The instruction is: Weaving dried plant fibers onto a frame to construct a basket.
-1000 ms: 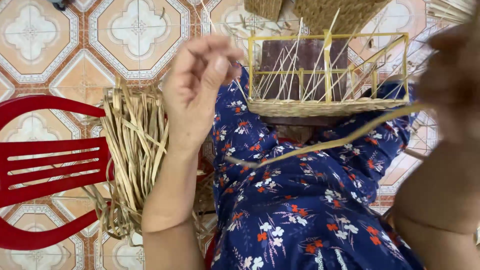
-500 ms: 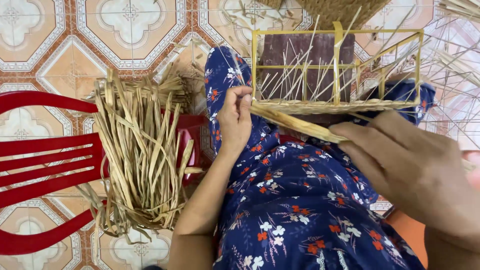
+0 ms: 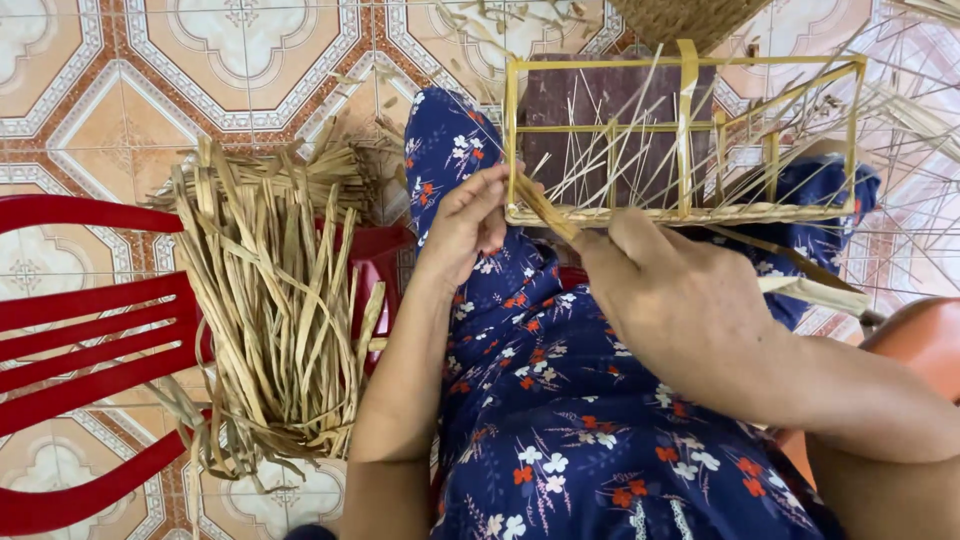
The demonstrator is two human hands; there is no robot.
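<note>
A yellow wire basket frame (image 3: 684, 62) rests on my lap, with thin sticks standing in it and a woven straw band along its near bottom edge. My left hand (image 3: 470, 222) pinches a flat dried straw strip (image 3: 545, 208) at the frame's lower left corner. My right hand (image 3: 680, 300) grips the same strip just to the right, below the frame's near edge. The strip's tail runs under my right hand and comes out toward the right (image 3: 820, 293). My legs are covered by blue flowered cloth (image 3: 560, 400).
A bundle of dried straw strips (image 3: 270, 300) lies over a red plastic chair (image 3: 80, 330) on my left. Patterned floor tiles (image 3: 200, 70) surround us. A woven piece (image 3: 690, 15) sits beyond the frame. An orange seat edge (image 3: 920, 340) shows at right.
Both hands have come down to the frame's near left corner. The left hand dropped from high up, the right moved in from the right, and the strip is now held short between them.
</note>
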